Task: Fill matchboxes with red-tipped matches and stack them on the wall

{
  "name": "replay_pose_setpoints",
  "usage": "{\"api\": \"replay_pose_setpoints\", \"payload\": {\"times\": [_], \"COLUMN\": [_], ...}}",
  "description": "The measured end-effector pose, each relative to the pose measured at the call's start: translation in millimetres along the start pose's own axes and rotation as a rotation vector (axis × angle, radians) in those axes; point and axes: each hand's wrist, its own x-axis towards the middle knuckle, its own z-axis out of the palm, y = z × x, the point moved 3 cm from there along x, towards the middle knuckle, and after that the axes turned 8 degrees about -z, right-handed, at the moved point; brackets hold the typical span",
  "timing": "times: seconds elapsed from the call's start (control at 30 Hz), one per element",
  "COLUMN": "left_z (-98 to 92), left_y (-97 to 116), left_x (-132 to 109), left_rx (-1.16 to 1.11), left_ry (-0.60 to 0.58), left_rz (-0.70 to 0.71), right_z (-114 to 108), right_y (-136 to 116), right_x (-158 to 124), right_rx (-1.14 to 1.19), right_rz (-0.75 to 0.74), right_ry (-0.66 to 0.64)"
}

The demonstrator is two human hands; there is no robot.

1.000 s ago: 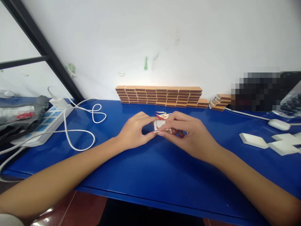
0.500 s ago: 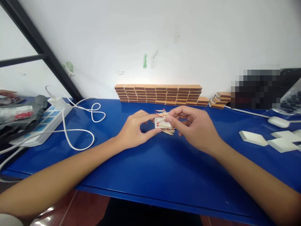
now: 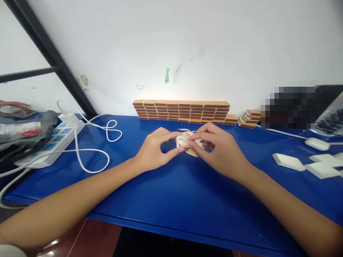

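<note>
A white matchbox tray (image 3: 178,141) is pinched at its left end between the thumb and fingers of my left hand (image 3: 158,148). Inside the tray, a few red-headed matchsticks (image 3: 184,145) show. The fingertips of my right hand (image 3: 217,142) are pressed together over the tray's right part, at a matchstick whose far end they cover. Loose matchsticks (image 3: 191,153) lie scattered on the blue table under and around the tray, some of them partly hidden by my right hand.
Stacked matchboxes (image 3: 184,110) form a low wall at the back, with a smaller pile (image 3: 248,119) to its right. White flat blocks (image 3: 288,162) lie at the right. A power strip (image 3: 50,142) and looped white cable (image 3: 92,171) occupy the left.
My right fingertips have come down from slightly above onto the tray. More loose matchsticks show beside it. The whole view has shifted slightly; my left hand keeps its hold.
</note>
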Motion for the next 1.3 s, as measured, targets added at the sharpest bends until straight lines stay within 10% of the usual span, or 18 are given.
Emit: {"api": "replay_pose_setpoints", "payload": {"times": [0.3, 0.5, 0.8, 1.3], "left_z": [-3.2, -5.1, -8.7, -0.2], "left_y": [-4.8, -12.6, -11.2, -15.3], "left_x": [1.5, 2.9, 5.7, 2.7], "left_rx": [0.045, 0.078, 0.120, 0.146], "left_ry": [0.055, 0.133, 0.103, -0.023], "left_rz": [-0.017, -0.094, -0.051, -0.050], "right_z": [-16.4, -26.1, -15.4, -24.1], "right_y": [8.1, 43.2, 50.9, 44.4], "right_x": [8.1, 4.2, -1.9, 5.7], "right_rx": [-0.090, -0.059, -0.009, 0.086], "right_rz": [0.001, 0.119, 0.157, 0.184], "right_ry": [0.018, -0.384, -0.520, -0.409]}}
